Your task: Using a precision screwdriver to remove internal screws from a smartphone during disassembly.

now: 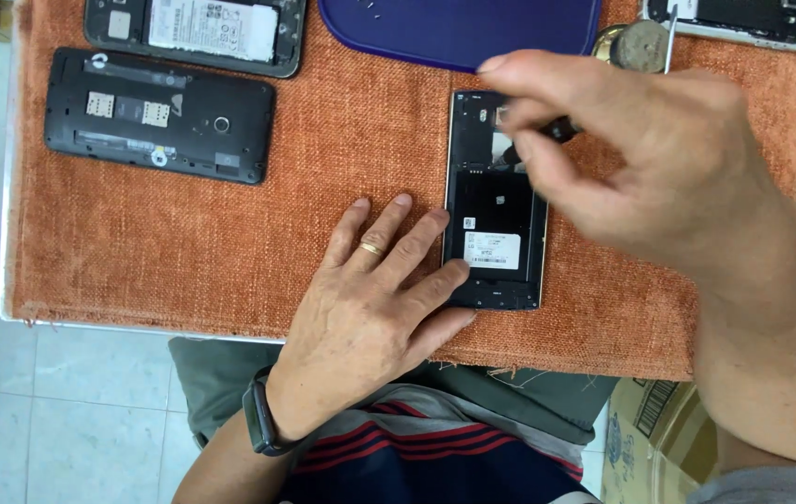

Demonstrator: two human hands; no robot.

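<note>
Phone: black opened smartphone with its back cover off, long axis running away from the body on the orange cloth
Left hand: laid flat and open, fingertips pressed on the phone's left edge
Right hand: closed on a thin dark tool, tip held over the phone's upper end

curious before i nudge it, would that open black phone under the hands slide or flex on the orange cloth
The open phone lies flat on the coarse orange cloth, so it probably grips rather than slides. Its slab shape cannot roll or tip. It looks stiff, but with the back off its exposed insides seem fragile; the left hand steadies its edge.
</note>
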